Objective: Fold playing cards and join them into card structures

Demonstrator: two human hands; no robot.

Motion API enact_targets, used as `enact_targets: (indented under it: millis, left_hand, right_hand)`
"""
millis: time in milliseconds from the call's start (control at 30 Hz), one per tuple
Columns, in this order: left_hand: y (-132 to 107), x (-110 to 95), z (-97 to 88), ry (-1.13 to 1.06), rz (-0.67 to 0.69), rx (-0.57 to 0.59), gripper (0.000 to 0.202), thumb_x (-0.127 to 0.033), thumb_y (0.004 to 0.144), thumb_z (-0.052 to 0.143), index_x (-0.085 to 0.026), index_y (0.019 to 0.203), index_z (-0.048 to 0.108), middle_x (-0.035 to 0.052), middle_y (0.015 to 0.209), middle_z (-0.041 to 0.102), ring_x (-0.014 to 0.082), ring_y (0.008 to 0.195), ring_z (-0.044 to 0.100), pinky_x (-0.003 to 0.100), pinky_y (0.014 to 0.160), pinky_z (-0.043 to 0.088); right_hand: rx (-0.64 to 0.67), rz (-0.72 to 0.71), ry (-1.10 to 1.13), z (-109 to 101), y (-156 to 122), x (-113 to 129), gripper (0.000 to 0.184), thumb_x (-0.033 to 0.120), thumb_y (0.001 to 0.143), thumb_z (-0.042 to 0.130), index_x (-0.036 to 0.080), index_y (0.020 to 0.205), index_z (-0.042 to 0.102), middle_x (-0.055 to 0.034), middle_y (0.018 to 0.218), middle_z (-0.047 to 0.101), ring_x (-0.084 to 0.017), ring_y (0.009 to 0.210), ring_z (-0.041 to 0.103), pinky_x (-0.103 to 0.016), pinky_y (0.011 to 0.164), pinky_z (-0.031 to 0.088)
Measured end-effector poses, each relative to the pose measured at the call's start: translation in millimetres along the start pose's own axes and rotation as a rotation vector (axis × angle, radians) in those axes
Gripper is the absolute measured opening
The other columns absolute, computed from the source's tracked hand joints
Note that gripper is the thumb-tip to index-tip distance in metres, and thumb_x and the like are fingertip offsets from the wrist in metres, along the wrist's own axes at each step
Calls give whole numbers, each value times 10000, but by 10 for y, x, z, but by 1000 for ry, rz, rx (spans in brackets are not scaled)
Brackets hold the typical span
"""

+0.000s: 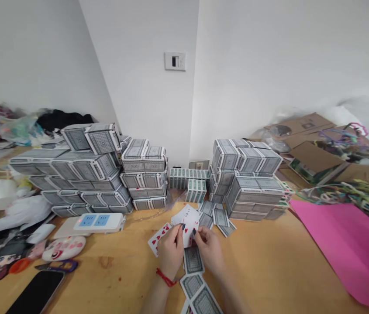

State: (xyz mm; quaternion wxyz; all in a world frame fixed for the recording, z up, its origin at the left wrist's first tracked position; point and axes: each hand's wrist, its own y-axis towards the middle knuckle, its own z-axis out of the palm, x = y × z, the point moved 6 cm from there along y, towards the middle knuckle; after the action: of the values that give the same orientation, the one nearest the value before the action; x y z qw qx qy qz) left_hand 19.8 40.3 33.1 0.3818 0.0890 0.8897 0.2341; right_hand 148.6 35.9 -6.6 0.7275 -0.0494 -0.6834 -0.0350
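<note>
My left hand [170, 253], a red string on its wrist, and my right hand [209, 249] meet at the table's front middle. Both pinch a small fan of face-up playing cards [187, 218], red pips showing. One more face-up card [158, 237] pokes out left of my left hand. Several face-down cards [193, 261] lie in a line beneath my hands, running toward me. Loose face-down cards [218, 216] lie just beyond the fan.
Stacks of boxed card decks stand left [86, 174] and right [250, 179], small packs [189, 178] between. A white power strip [97, 221], a phone [36, 292] and toys [63, 247] lie left. Pink paper [344, 244] and cardboard boxes [312, 161] sit right.
</note>
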Motion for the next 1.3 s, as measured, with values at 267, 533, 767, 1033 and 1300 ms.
enact_targets:
  millis: [267,533,767,1033,1300]
  left_hand:
    - [16,23,-33,-47,-34,-47,289,-300,805,350,-162,744,597,53,663,652,137,579,587,215,537,432]
    - [9,52,-7,-15,8,-37,269,-282,808,366,-162,770,603,58,685,662,144,604,602,223,546,446]
    - [4,43,-23,33,68,-50,253,-257,815,373,-163,810,608,63,725,673,144,639,621,220,573,461]
    - [-41,-25,-34,99,172,-110,232,-245,815,388,-179,838,609,52,737,679,132,653,627,214,616,466]
    - [-21,15,-87,96,140,-158,253,-265,815,385,-163,826,617,70,712,677,143,635,628,223,608,469]
  right_hand:
    - [94,35,119,65,-8,18,260,422,672,566,171,694,503,-10,602,582,-148,545,539,-254,535,435]
    - [-5,-12,64,71,-19,59,157,325,679,551,177,725,527,-30,670,632,-169,619,578,-264,586,448]
    - [72,44,112,102,8,29,189,294,641,567,153,767,557,-47,688,650,-177,625,589,-285,605,458]
    - [-3,15,102,103,-9,35,180,295,679,545,155,792,555,-60,767,648,-184,693,593,-301,667,457]
    - [33,28,101,102,-20,65,153,307,645,589,166,692,550,-16,610,613,-148,560,561,-260,574,453]
